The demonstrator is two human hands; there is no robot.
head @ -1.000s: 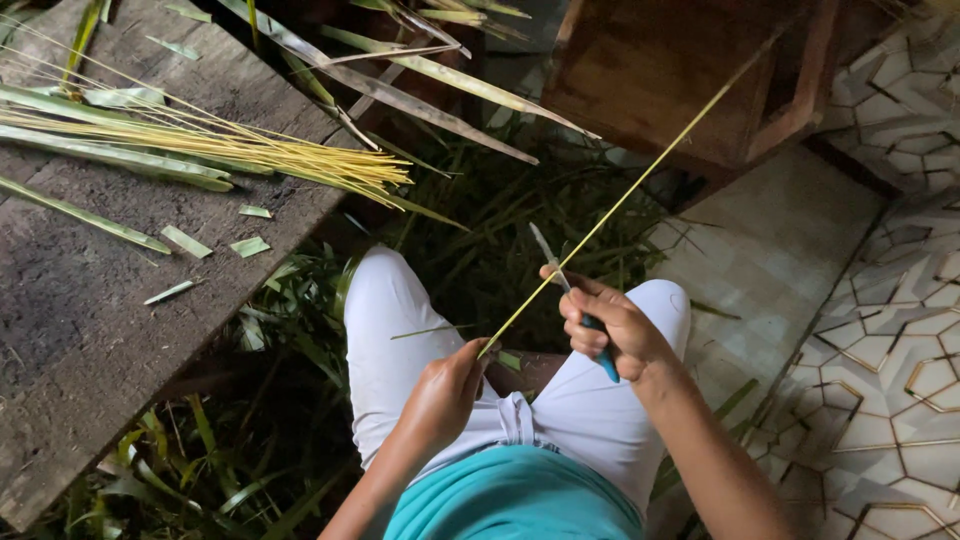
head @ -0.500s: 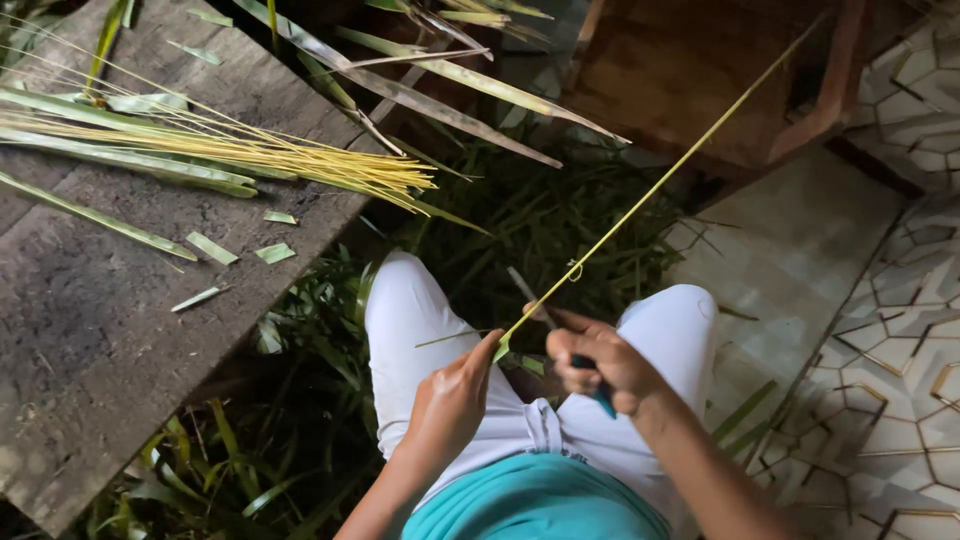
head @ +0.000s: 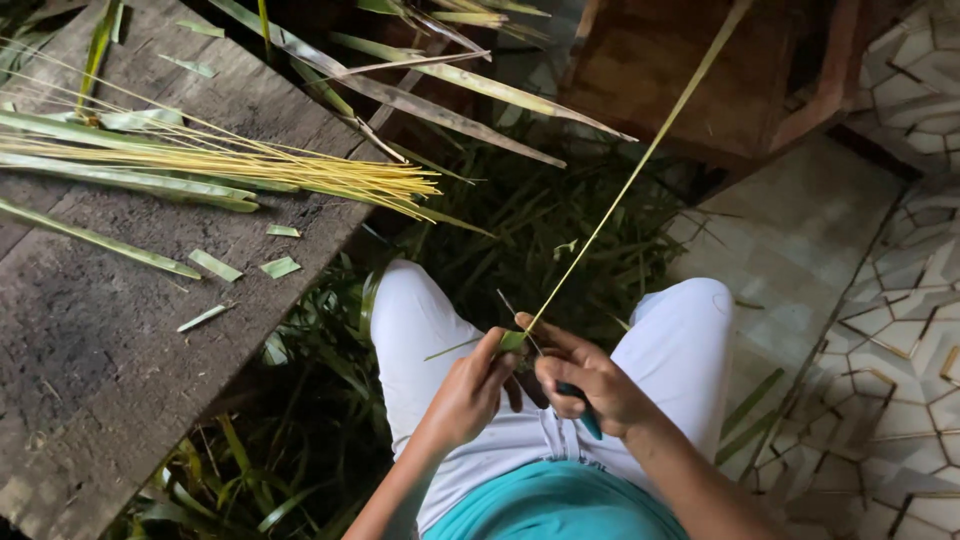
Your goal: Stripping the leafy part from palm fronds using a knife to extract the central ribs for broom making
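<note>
My left hand pinches the near end of a long yellow-green leaf midrib, which slants up to the right past the frame's top. My right hand grips a small knife with a blue handle; its thin blade lies against the midrib close to my left fingers. Both hands are over my lap, between my knees in white trousers.
A worn wooden bench at left carries a bundle of stripped yellow midribs, green leaf strips and cut scraps. Green leaf trimmings litter the ground ahead. A brown wooden stool stands beyond; patterned tile floor lies right.
The knife has slid down the midrib toward my left hand. The midrib now stands steeper, its far end swung upward. The hands have drawn closer together.
</note>
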